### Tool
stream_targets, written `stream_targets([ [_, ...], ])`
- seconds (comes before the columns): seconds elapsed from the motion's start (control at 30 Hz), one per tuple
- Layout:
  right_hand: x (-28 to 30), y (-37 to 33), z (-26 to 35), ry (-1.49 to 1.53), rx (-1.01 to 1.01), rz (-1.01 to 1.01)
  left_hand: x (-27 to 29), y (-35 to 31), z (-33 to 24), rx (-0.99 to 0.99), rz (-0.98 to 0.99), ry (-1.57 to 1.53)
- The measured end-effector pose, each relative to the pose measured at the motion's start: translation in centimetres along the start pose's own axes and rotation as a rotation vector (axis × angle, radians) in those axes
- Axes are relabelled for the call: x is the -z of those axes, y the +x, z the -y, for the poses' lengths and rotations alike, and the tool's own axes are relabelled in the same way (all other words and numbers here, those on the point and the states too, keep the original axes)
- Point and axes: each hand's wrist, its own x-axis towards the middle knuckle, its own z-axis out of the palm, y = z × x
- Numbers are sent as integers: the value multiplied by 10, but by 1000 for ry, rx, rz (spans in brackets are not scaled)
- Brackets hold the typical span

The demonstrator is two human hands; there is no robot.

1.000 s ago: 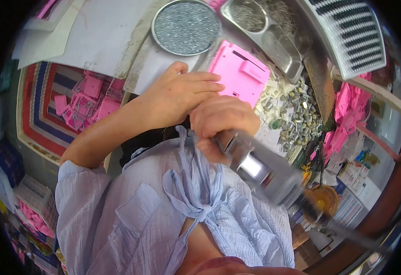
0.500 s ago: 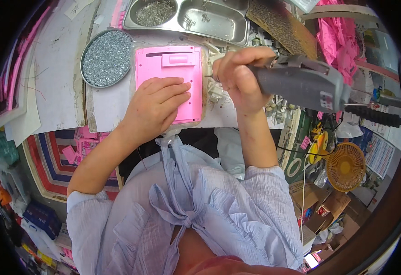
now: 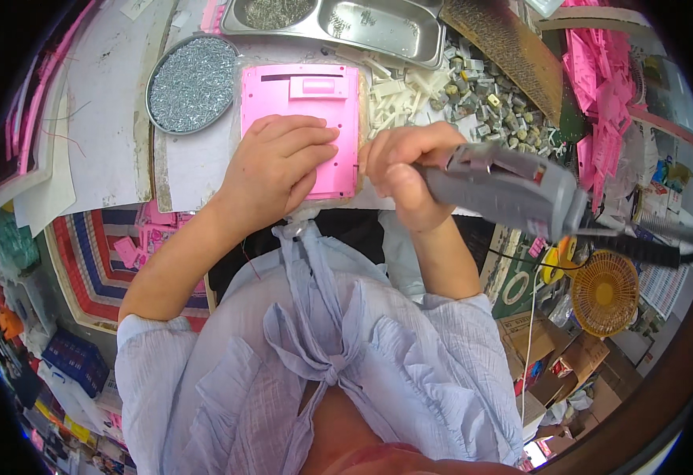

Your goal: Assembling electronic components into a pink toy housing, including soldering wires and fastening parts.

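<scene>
A pink plastic housing (image 3: 338, 166) with a slot, a raised block and several small holes lies flat at the front of the worktable. My left hand (image 3: 279, 162) rests on its left and middle part, fingers spread out flat over the surface. Gripped in my right hand (image 3: 414, 174) is a grey electric screwdriver (image 3: 501, 190), held almost level. Its front end points left toward the housing's right edge, near the lower right corner. My fingers hide the tip, so I cannot tell whether it touches a screw.
A round tin of small screws (image 3: 192, 83) stands left of the housing. Behind is a metal tray (image 3: 378, 36) with small metal parts. White plastic pieces (image 3: 410, 95) and small metal-and-white parts (image 3: 497, 103) are heaped to the right. Pink parts (image 3: 600, 103) pile up farther right.
My right hand and the screwdriver have come nearer to me, from the upper part of the housing's right edge to its lower part. My left hand stays on the housing.
</scene>
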Motion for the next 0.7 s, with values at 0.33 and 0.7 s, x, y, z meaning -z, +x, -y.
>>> stream_targets([
  [0.33,2,42,59,17,288,-60,57,17,40,-26,-252,273],
  [0.7,-1,58,44,120,217,31,-79,-557,117,2059,-1493,167],
])
